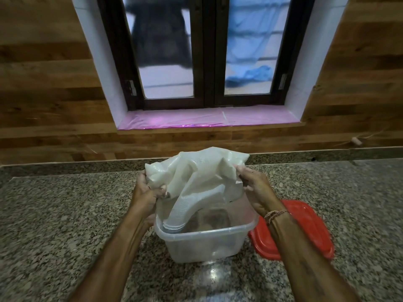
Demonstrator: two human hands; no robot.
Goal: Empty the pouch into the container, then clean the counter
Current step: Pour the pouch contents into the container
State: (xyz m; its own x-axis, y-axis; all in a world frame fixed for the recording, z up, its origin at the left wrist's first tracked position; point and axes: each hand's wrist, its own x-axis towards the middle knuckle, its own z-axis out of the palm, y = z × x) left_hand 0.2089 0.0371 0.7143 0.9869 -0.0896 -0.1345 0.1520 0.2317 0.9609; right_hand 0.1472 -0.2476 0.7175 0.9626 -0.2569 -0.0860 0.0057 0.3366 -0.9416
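Observation:
A crumpled white plastic pouch point(196, 173) hangs upside down over a clear plastic container point(205, 243) on the speckled granite counter point(65, 214). Its lower end reaches down inside the container at the left. My left hand point(146, 190) grips the pouch's left side, fingers curled into the plastic. My right hand point(253, 184) pinches its upper right corner. Brownish contents show dimly through the container's wall; what they are I cannot tell.
A red lid point(314, 232) lies flat on the counter just right of the container, partly under my right forearm. A wood-panelled wall and a window with a pink-lined sill point(207, 122) stand behind the counter.

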